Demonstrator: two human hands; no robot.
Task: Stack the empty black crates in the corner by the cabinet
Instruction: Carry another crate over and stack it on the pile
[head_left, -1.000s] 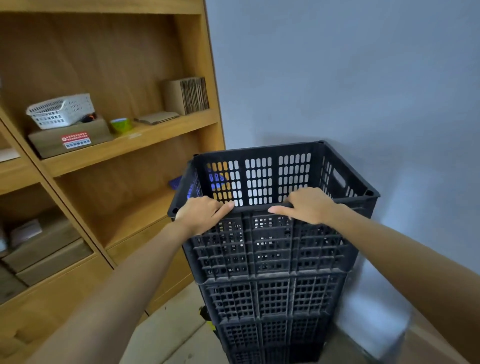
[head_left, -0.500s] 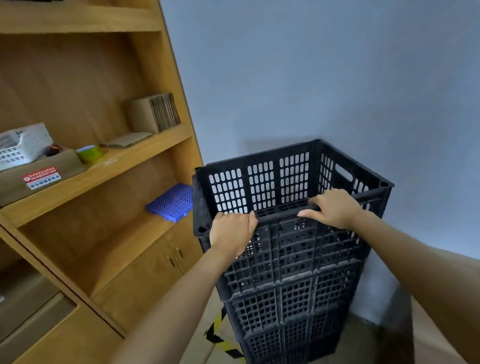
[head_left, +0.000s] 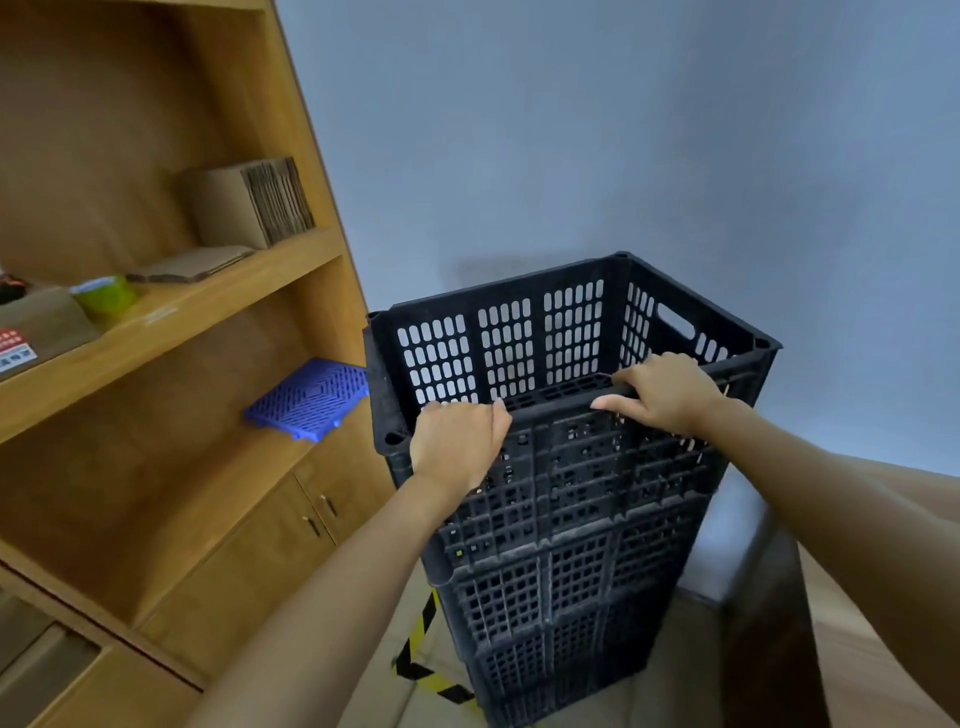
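Top crate: the black slotted crate (head_left: 524, 343) sits uppermost on a stack of black crates (head_left: 561, 587) standing on the floor, in the corner between the wooden cabinet (head_left: 218, 499) and the grey wall (head_left: 623, 130); it looks empty.
Left hand: the left hand (head_left: 457, 441) lies over the near rim by the crate's near-left corner, fingers curled round the edge.
Right hand: the right hand (head_left: 662, 392) clasps the same near rim further right, fingers hooked inside, thumb pointing left along it.
Risk: the stack is tall and narrow; if the top crate is not seated square in the one below, letting go could leave it skewed, and a push toward the wall might rock the whole column.
Pinch: fingers wrapped over the rim could be caught if the crate drops deeper.
Nearby: a blue plastic grid (head_left: 311, 397) lies at the shelf's right end, just beside the crate's left wall; folded cardboard (head_left: 249, 208) and a green tape roll (head_left: 104, 296) sit on the shelf above.
Floor: yellow-black hazard tape (head_left: 423, 654) runs by the stack's foot.
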